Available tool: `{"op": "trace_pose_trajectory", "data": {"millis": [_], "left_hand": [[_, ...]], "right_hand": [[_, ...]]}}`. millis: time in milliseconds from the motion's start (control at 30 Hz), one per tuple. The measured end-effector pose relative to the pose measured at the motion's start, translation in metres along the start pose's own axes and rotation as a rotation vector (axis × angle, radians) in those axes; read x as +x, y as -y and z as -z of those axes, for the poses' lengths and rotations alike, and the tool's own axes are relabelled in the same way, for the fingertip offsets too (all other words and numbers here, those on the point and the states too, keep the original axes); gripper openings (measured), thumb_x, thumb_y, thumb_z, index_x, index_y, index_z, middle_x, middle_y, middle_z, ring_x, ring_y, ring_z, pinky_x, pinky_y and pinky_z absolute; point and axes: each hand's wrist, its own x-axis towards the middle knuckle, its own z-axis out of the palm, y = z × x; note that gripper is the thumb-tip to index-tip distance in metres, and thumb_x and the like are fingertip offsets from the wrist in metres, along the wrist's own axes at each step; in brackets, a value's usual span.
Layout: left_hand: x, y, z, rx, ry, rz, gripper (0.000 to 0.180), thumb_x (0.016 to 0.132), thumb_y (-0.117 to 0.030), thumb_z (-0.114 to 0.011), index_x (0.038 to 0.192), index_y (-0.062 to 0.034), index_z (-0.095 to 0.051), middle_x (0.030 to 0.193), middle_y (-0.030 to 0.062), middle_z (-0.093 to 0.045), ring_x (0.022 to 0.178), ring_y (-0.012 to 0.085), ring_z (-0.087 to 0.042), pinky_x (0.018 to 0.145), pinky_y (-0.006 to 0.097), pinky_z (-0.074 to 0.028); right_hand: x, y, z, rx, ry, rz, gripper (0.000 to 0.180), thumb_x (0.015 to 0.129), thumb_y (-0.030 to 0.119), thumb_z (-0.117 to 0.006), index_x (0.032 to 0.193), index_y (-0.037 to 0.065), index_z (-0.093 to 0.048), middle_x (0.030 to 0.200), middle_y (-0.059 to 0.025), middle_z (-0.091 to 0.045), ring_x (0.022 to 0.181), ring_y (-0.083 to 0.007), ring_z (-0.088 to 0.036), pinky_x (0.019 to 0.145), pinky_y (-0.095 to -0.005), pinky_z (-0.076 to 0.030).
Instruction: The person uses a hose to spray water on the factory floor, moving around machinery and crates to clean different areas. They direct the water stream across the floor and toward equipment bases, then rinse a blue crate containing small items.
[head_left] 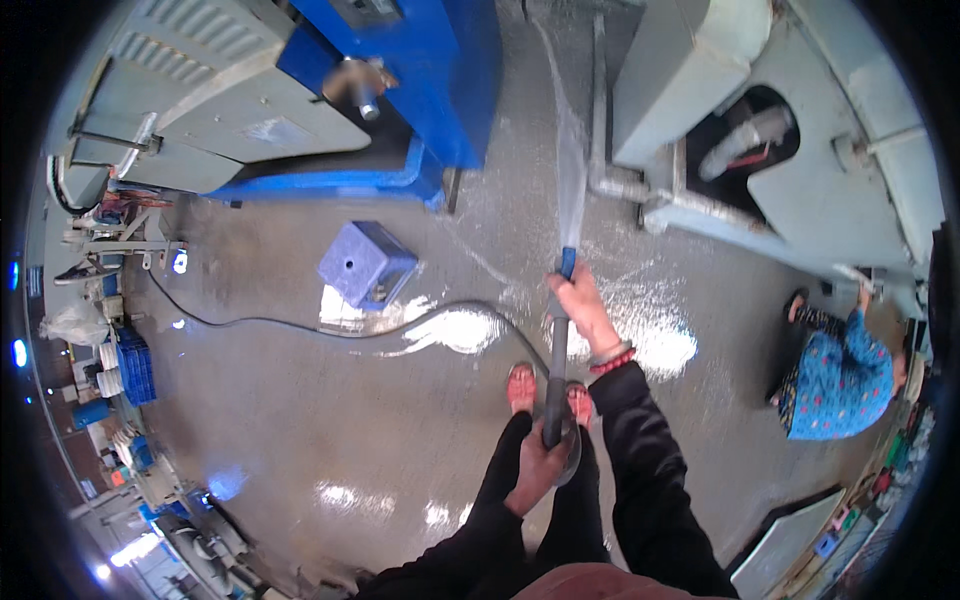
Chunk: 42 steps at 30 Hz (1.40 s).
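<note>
A dark hose (557, 372) runs up in front of my legs and ends in a blue nozzle (568, 262). My right hand (583, 308) is closed around it just behind the nozzle, with a red bead bracelet at the wrist. Lower down, close to my body, my left hand (538, 470) grips the same hose. From the nozzle a stream of water (571, 165) shoots away from me into the gap between two machines. The rest of the hose (390, 330) trails across the wet floor (300, 410) to the left.
A blue-purple stool (350, 265) stands ahead to the left. Beyond it is a blue and grey machine (440, 90); a pale machine (660, 85) with a low pipe (620, 187) is at right. A person in blue patterned clothing (840, 385) bends at far right. A blue crate (135, 368) sits far left.
</note>
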Motion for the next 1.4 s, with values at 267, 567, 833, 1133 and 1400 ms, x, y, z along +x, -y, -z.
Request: {"op": "trace_pose_trajectory", "data": {"millis": [267, 567, 833, 1133, 1400], "left_hand": [[-0.045, 0.047, -0.005, -0.298, -0.021, 0.355, 0.023, 0.085, -0.001, -0.057, 0.107, -0.0085, -0.053, 0.057, -0.0064, -0.043, 0.040, 0.0008, -0.037, 0.035, 0.020, -0.026], [-0.067, 0.100, -0.043, 0.003, 0.038, 0.374, 0.026, 0.080, -0.002, -0.062, 0.106, -0.0061, -0.059, 0.063, -0.0067, -0.044, 0.056, 0.0008, -0.038, 0.049, 0.020, -0.032], [-0.123, 0.119, -0.081, 0.107, -0.095, 0.229, 0.026, 0.083, -0.005, -0.061, 0.107, -0.0085, -0.055, 0.077, -0.0011, -0.054, 0.070, 0.0071, -0.052, 0.063, 0.023, -0.043], [-0.184, 0.109, -0.034, -0.611, -0.412, 0.369, 0.025, 0.087, -0.006, -0.056, 0.111, -0.0080, -0.050, 0.052, -0.0042, -0.039, 0.038, 0.0054, -0.035, 0.035, 0.024, -0.027], [-0.191, 0.112, -0.017, -0.474, -0.380, 0.291, 0.023, 0.083, -0.009, -0.061, 0.106, -0.0107, -0.057, 0.057, -0.0054, -0.043, 0.044, 0.0041, -0.039, 0.040, 0.023, -0.030]], "right_hand": [[-0.079, -0.121, -0.018, 0.358, 0.230, -0.360, 0.026, 0.076, 0.022, -0.062, 0.086, -0.001, -0.054, 0.072, -0.0079, -0.055, 0.060, -0.0182, -0.055, 0.054, -0.0345, -0.044], [-0.129, -0.200, 0.059, 0.792, 0.291, -0.683, 0.034, 0.076, 0.024, -0.070, 0.102, 0.007, -0.056, 0.083, -0.0077, -0.053, 0.083, -0.0198, -0.056, 0.065, -0.0368, -0.053], [-0.150, -0.147, 0.055, 0.506, 0.481, -0.740, 0.021, 0.080, 0.018, -0.060, 0.096, 0.009, -0.050, 0.070, -0.0032, -0.048, 0.054, -0.0173, -0.052, 0.044, -0.0394, -0.052], [-0.240, -0.097, -0.093, 0.031, 0.985, -0.450, 0.021, 0.078, 0.019, -0.060, 0.087, 0.004, -0.049, 0.070, -0.0058, -0.052, 0.055, -0.0189, -0.055, 0.039, -0.0384, -0.050], [-0.229, -0.051, -0.062, 0.236, 0.869, -0.580, 0.029, 0.081, 0.024, -0.061, 0.103, 0.010, -0.048, 0.082, -0.0024, -0.049, 0.063, -0.0132, -0.053, 0.044, -0.0330, -0.053]]}}
